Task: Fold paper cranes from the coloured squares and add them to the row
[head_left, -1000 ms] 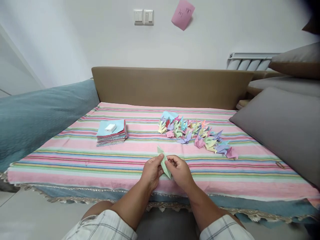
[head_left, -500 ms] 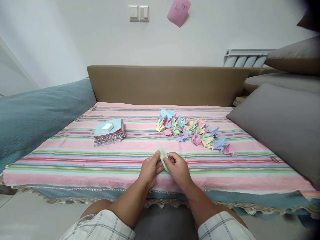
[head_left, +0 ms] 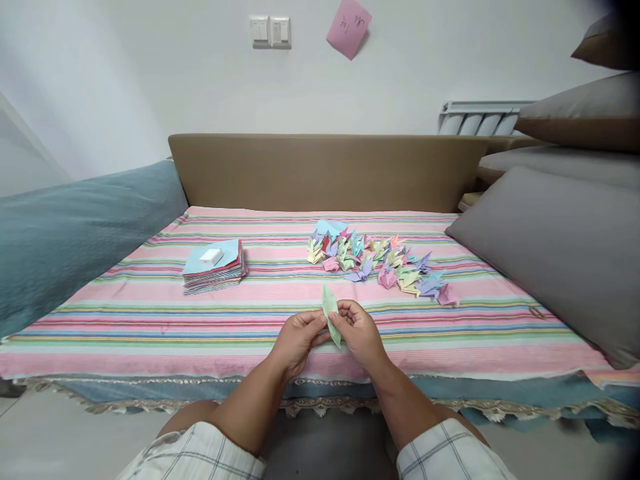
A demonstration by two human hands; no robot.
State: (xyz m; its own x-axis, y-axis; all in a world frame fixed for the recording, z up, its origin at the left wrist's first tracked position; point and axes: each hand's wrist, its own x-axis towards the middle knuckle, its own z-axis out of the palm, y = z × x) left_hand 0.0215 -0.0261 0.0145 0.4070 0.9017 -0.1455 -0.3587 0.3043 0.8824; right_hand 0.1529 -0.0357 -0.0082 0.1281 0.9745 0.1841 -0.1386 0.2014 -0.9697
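A pale green piece of folded paper (head_left: 330, 308), narrow and pointed at both ends, is held upright between my two hands. My left hand (head_left: 299, 340) pinches its left side with thumb and fingers. On the other side, my right hand (head_left: 357, 333) grips it, thumb in front and fingers curled behind. Past my hands lies a cluster of folded paper cranes (head_left: 387, 275) in pink, purple, yellow, green and blue. To the left sits a stack of coloured paper sheets (head_left: 215, 283) with a small white block (head_left: 211, 256) on top.
A striped cloth (head_left: 125, 320) covers the seat. Grey cushions (head_left: 555, 260) are piled at the right, and a blue-covered armrest (head_left: 90, 233) stands at the left. A brown backrest (head_left: 320, 173) runs along the wall. A pink note (head_left: 349, 28) hangs above.
The green paper has turned more upright and now shows a wider face. My left hand's fingers have closed in on its left edge. The whole view has shifted slightly.
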